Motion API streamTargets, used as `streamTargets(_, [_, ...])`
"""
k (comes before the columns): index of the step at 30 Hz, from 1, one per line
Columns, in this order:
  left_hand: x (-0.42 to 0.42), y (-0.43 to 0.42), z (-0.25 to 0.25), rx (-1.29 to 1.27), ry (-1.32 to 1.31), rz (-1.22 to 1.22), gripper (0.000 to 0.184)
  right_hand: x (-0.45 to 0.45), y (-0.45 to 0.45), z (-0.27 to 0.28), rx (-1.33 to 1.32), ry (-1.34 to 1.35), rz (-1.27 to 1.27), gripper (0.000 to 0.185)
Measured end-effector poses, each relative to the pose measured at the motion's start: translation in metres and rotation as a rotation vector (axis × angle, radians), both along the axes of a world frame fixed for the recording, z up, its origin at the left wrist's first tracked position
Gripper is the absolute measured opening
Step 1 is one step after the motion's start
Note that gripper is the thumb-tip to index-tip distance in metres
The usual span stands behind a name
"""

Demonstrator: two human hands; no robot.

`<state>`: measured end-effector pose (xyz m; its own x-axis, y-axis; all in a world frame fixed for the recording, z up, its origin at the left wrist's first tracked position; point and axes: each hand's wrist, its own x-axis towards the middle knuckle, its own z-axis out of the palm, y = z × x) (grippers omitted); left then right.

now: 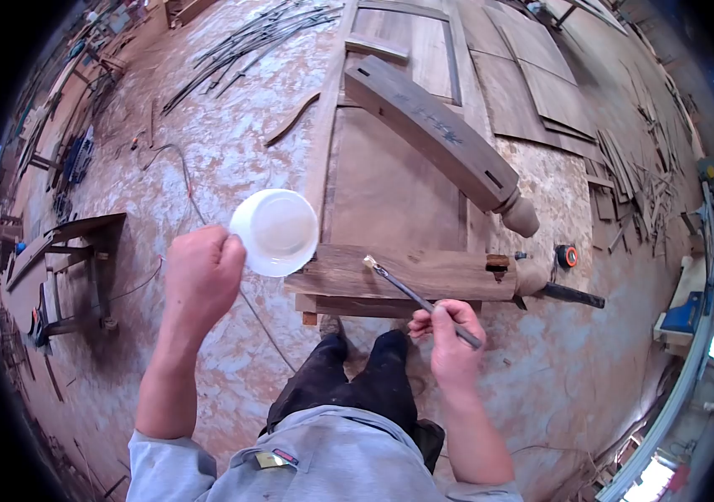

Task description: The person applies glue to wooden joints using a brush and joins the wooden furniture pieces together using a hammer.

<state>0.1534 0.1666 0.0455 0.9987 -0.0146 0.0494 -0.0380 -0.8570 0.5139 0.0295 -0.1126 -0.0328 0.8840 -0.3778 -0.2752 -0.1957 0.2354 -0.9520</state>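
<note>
The left hand (208,268) is closed like a fist, with thumb and curled fingers gripping the near left edge of a round white bowl (274,233). The bowl is held up just right of the knuckles, its inside facing the head camera, above the left end of a wooden post (424,272). Something pale or translucent shows in it; whether that is liquid is unclear.

The right hand (452,335) pinches a slim dark brush (411,293) between thumb and fingers, near the rear end of its handle. The brush slants away from this hand toward the left, and its pale tip is over the post, between the two hands and nearer the bowl. Whether the tip touches the wood cannot be told.

The post lies crosswise in front of the person, its rounded, turned end on the right, near a dark rod (574,294). Beyond it, a second post (436,134) with dark slots and writing lies diagonally over a framed wooden panel (394,180). An orange and black tape measure (568,255) sits right of the posts.
</note>
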Motion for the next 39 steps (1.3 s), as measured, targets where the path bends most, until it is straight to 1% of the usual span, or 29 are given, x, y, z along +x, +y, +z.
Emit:
streamTargets(3, [0.001,0.011,0.003,-0.069,0.003,0.025,0.023,-0.004,-0.004,-0.007,-0.237,-0.023,0.017,0.01])
streamTargets(4, [0.001,0.015,0.004,-0.057,0.0,0.012,0.024,-0.006,-0.009,-0.007,-0.28,-0.02,-0.025,0.008])
streamTargets(7, [0.001,0.023,0.008,-0.167,0.012,0.027,0.025,-0.015,-0.035,-0.001,-0.407,0.033,-0.146,0.009])
streamTargets(8, [0.0,0.028,0.007,-0.167,0.005,0.021,0.026,-0.02,-0.048,-0.007,-0.448,0.031,-0.203,0.01])
streamTargets(11, [0.0,0.041,0.004,-0.191,0.014,0.034,0.025,-0.026,-0.066,0.004,-0.509,0.056,-0.33,0.008])
streamTargets(14, [0.0,0.046,0.005,-0.196,0.032,0.035,0.025,-0.03,-0.056,0.001,-0.665,0.044,-0.299,0.006])
streamTargets(15, [0.0,0.047,0.005,-0.204,0.033,0.042,0.025,-0.031,-0.051,-0.003,-0.795,0.007,-0.211,0.006])
streamTargets(17, [0.0,0.051,0.003,-0.203,0.037,0.036,0.025,-0.027,-0.024,0.002,-0.864,-0.008,-0.063,0.008])
streamTargets(19, [-0.001,0.055,0.002,-0.202,0.041,0.041,0.025,-0.012,0.006,0.01,-0.945,-0.194,0.061,0.011])
streamTargets(21, [-0.004,0.056,0.001,-0.212,0.049,0.051,0.025,0.0,0.033,0.008,-0.828,-0.254,0.135,0.015])
streamTargets(25, [-0.008,0.059,0.002,-0.208,0.038,0.037,0.026,0.014,0.07,0.0,-0.724,-0.329,0.239,0.014])
streamTargets(26, [-0.008,0.061,0.003,-0.165,0.024,0.018,0.025,0.016,0.076,-0.002,-0.699,-0.338,0.266,0.014])
streamTargets(29, [-0.009,0.064,0.005,-0.15,0.037,0.012,0.024,0.022,0.085,0.005,-0.628,-0.34,0.241,0.013])
streamTargets(31, [-0.01,0.064,0.004,-0.148,0.054,0.041,0.024,0.024,0.087,0.007,-0.576,-0.29,0.236,0.013])
streamTargets(35, [-0.011,0.071,-0.002,-0.189,0.049,0.031,0.023,0.021,0.06,0.006,-0.599,-0.159,0.131,0.012])
streamTargets(36, [-0.011,0.069,-0.001,-0.201,0.055,0.029,0.023,0.018,0.049,0.009,-0.601,-0.038,0.09,0.01])
streamTargets(38, [-0.009,0.067,0.001,-0.215,0.065,0.02,0.023,0.005,0.016,-0.01,-0.618,0.009,-0.02,0.009])
streamTargets(39, [-0.009,0.066,0.001,-0.217,0.068,0.016,0.023,-0.001,0.001,-0.012,-0.632,0.013,-0.068,0.009])
